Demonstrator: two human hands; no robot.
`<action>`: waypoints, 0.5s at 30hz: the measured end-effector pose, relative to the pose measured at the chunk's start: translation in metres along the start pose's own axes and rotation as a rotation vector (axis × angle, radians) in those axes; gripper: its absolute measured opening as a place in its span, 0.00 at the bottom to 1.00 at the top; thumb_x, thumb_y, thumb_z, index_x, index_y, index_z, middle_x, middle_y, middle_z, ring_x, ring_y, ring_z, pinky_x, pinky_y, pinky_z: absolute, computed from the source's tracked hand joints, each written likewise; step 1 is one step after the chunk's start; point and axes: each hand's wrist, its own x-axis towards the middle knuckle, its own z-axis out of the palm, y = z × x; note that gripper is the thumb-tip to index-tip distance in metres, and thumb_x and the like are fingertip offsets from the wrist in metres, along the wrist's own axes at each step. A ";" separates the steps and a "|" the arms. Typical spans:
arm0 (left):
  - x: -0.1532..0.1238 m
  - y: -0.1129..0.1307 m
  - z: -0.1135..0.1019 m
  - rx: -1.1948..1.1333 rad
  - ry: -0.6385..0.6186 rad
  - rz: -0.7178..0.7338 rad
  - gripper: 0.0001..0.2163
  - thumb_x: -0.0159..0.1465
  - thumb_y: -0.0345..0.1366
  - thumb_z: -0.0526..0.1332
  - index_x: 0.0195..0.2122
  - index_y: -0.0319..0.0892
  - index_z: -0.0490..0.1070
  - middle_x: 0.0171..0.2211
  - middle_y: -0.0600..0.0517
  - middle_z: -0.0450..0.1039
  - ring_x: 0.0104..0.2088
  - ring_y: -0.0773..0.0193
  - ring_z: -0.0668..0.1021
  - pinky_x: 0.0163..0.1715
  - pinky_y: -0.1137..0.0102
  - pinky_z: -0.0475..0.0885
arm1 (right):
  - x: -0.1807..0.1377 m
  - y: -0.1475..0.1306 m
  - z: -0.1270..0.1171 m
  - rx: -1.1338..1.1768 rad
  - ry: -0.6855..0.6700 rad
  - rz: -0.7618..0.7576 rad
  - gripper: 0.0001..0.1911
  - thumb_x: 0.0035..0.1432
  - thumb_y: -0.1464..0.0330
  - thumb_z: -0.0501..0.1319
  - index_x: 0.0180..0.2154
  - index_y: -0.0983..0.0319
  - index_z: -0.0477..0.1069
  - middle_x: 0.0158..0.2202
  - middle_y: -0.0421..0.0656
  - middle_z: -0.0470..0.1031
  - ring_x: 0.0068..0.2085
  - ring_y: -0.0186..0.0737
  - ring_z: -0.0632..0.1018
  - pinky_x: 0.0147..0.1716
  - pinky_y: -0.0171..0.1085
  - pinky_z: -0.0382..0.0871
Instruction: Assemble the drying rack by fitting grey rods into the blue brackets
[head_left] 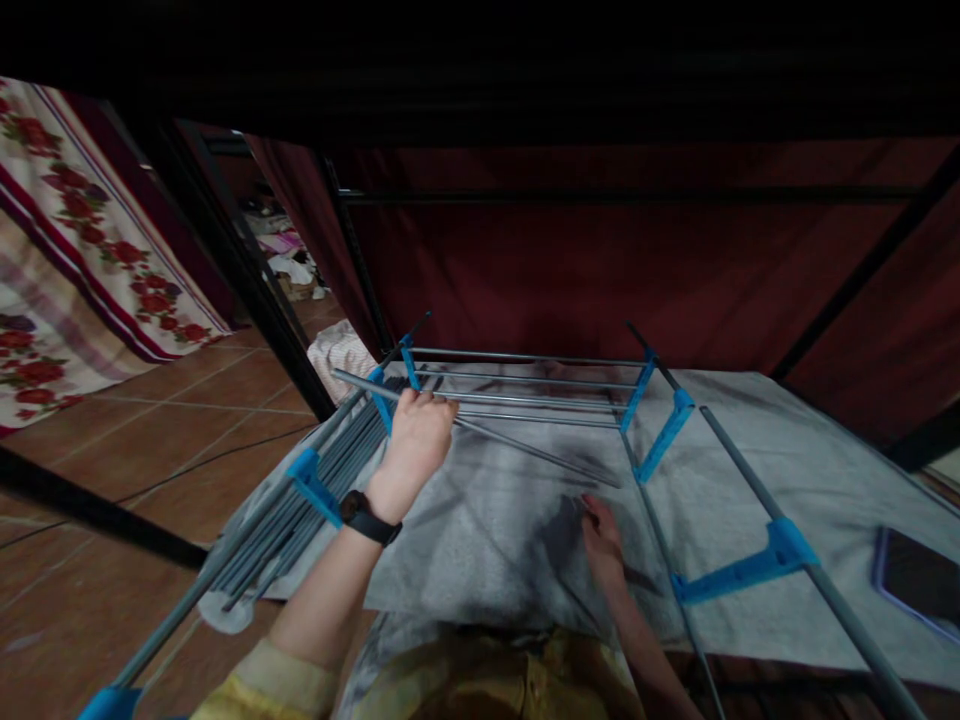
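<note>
- Across the back of my head view, a dark red curtain [600,270] hung behind a black bar.
- Below it I saw a grey cloth [487,540] spread over a flat surface, with brown floor tiles [172,440] off to the left.
- On the cloth stood the rack [750,572], grey side tubes fitted with blue brackets; several crossbars [525,380] joined its two sides at the far end.
- Along the rack's left side lay a bundle of grey tubes [352,445], side by side, partly behind my left forearm.
- Between the two sides I had the loose rod [540,455] slanting over the cloth, its near-left end raised beyond my knuckles and its other end lower, toward the right side.
- My left hand [420,430] was closed around that rod near its left end.
- My right hand [602,535] was just below the rod's right end, fingers bent; I could not tell whether they gripped anything.
- At the right edge I noticed a phone [922,580] flat on the cloth, outside the rack.
- Around my left wrist sat a black watch [367,518].
</note>
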 end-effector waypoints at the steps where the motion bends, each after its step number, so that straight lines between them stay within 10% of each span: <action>1: -0.004 0.005 0.009 -0.030 -0.020 0.006 0.15 0.61 0.21 0.50 0.35 0.40 0.75 0.35 0.43 0.78 0.43 0.50 0.76 0.47 0.55 0.62 | 0.002 -0.001 0.000 0.078 0.018 0.040 0.17 0.52 0.60 0.60 0.44 0.60 0.73 0.47 0.49 0.77 0.50 0.50 0.75 0.56 0.48 0.66; 8: -0.029 0.021 0.060 -0.173 -0.135 0.039 0.17 0.59 0.20 0.50 0.40 0.42 0.74 0.38 0.44 0.77 0.44 0.53 0.76 0.50 0.56 0.63 | 0.016 -0.013 -0.013 0.616 -0.111 0.330 0.14 0.53 0.57 0.61 0.39 0.56 0.74 0.43 0.47 0.80 0.48 0.50 0.81 0.54 0.56 0.72; 15: -0.051 0.024 0.104 -0.243 -0.259 0.019 0.17 0.62 0.19 0.49 0.44 0.42 0.72 0.43 0.45 0.76 0.48 0.55 0.75 0.52 0.59 0.64 | 0.029 -0.006 -0.028 0.607 -0.110 0.370 0.07 0.55 0.62 0.60 0.35 0.54 0.76 0.42 0.47 0.80 0.49 0.49 0.81 0.58 0.57 0.71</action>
